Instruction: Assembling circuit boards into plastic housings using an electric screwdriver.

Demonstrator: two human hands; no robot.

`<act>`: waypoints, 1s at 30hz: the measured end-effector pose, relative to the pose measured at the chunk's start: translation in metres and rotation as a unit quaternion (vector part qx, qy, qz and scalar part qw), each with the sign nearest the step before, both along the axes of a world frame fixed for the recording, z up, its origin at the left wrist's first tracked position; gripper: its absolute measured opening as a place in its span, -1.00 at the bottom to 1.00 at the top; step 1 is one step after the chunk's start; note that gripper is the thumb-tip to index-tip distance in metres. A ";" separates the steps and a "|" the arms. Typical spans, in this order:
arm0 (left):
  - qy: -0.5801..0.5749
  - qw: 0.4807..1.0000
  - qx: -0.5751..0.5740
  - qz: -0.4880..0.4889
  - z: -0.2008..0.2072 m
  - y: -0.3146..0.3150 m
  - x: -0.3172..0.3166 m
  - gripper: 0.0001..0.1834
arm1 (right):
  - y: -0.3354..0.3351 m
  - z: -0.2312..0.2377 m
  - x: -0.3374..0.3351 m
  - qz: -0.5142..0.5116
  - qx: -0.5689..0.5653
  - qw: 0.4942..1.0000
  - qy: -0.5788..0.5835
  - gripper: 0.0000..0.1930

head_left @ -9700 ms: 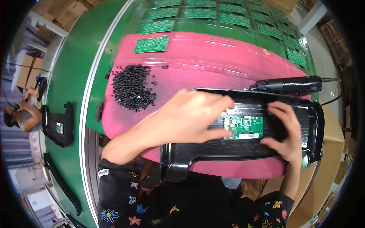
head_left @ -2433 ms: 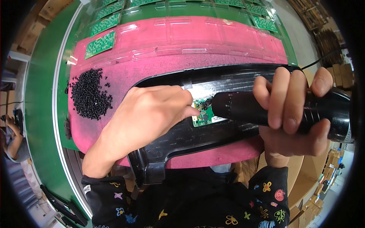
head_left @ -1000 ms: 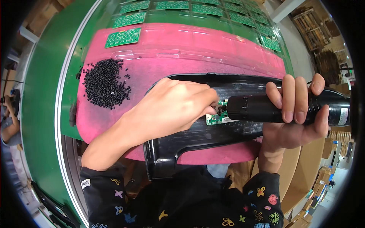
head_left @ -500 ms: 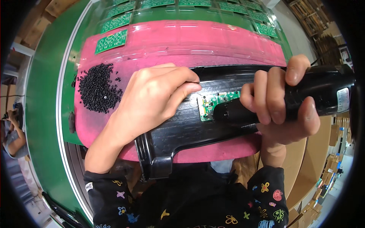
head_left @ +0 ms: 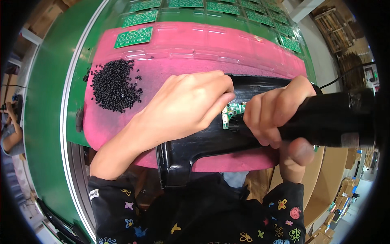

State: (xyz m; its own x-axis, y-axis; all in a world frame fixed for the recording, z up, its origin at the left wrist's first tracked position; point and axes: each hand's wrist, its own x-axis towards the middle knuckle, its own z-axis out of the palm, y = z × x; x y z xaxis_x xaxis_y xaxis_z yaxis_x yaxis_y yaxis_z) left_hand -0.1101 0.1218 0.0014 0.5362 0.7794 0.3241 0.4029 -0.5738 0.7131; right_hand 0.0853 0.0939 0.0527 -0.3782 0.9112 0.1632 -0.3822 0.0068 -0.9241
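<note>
A black plastic housing (head_left: pixel 223 144) with a curved, arm-like end lies across the pink mat (head_left: pixel 166 65). Set in it is a small green circuit board (head_left: pixel 226 120) with a white connector. My right hand (head_left: pixel 272 110) is wrapped round a black electric screwdriver (head_left: pixel 333 120), whose ribbed nose reaches over the board; the bit's tip is hidden. Beside the board's left end, above the housing, my left hand (head_left: pixel 191 101) has thumb and forefinger pinched together. Whatever those fingers hold, if anything, cannot be made out.
Left of my left forearm is a pile of small black screws (head_left: pixel 115 85). Clear plastic trays with several green circuit boards (head_left: pixel 134 37) line the far side. A cable (head_left: pixel 345 74) runs off to the right. Cardboard boxes (head_left: pixel 331 179) stand at lower right.
The view has shifted, so the mat and screw pile sit further right. My right hand has turned the screwdriver, bringing its body lower and closer. My left fingers remain pinched near the board.
</note>
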 end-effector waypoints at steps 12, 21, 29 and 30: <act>0.034 0.993 -0.029 -0.106 -0.004 0.003 -0.004 -0.81 | -0.005 -0.001 0.002 0.001 0.058 0.992 -0.116 -0.53; -0.005 0.984 -0.072 -0.162 -0.002 0.001 0.002 -0.79 | 0.007 -0.005 0.019 -0.006 0.100 0.989 0.111 -0.68; 0.006 0.987 -0.053 -0.150 -0.001 0.000 0.002 -0.82 | 0.002 -0.001 0.024 -0.041 0.100 0.971 0.214 -0.69; -0.011 0.987 -0.059 -0.146 -0.001 0.000 0.003 -0.81 | 0.001 0.000 0.024 -0.045 0.102 0.970 0.214 -0.69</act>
State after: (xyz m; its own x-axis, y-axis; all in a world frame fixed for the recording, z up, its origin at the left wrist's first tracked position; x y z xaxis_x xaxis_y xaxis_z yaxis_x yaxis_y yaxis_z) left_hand -0.1069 0.1220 0.0003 0.7377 0.6251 0.2550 0.2151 -0.5757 0.7889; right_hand 0.1097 0.0946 0.0531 -0.1568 0.8698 0.4679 -0.7205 0.2232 -0.6565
